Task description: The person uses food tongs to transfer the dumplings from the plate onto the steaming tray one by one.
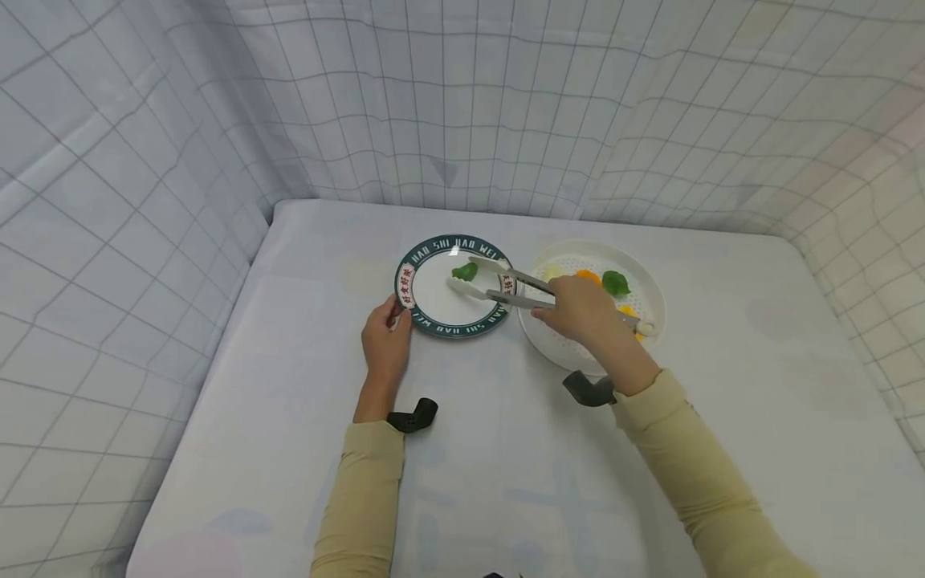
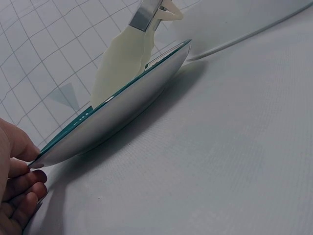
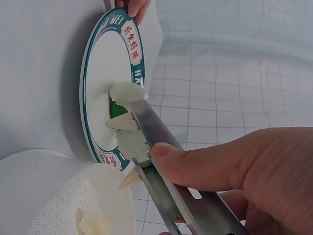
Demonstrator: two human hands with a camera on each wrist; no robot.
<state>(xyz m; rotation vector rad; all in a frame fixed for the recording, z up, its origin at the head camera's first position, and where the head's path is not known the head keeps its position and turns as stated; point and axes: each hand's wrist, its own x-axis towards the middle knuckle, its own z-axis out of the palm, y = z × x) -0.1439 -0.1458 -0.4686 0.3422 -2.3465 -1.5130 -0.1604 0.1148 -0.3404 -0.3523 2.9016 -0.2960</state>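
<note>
Plate (image 1: 433,299), one: white with a green lettered rim, flat on the tabletop (image 1: 506,449). Your left hand (image 1: 386,341) pinches its near rim, thumb on top and curled fingers (image 2: 22,188) tucked at the edge below, a hold that looks meant to keep the plate from sliding while the tongs work over it.

Tongs (image 1: 506,291), one pair: metal arms with pale tips. Your right hand (image 1: 578,311) grips the arms, thumb (image 3: 195,166) pressed along the upper arm, fingers wrapped beneath. The tips reach out past your fingertips over the plate's centre and stand a little apart; whether they pinch the leaf or merely straddle it, I cannot tell.

Green leaf piece (image 1: 466,271), one on the plate: it lies at the tong tips, well beyond your right fingers and across the plate from your left fingers.

Perforated white basket (image 1: 643,281), one: just beside the plate, directly under your right wrist, so the tongs swing between the two with little travel.

Basket contents, beyond your right knuckles: one more green leaf (image 1: 616,282); orange pieces (image 1: 588,277), at least two showing; pale pieces partly hidden by your hand, count uncertain.

Wrist mounts, two: dark, one on each sleeve cuff.
</note>
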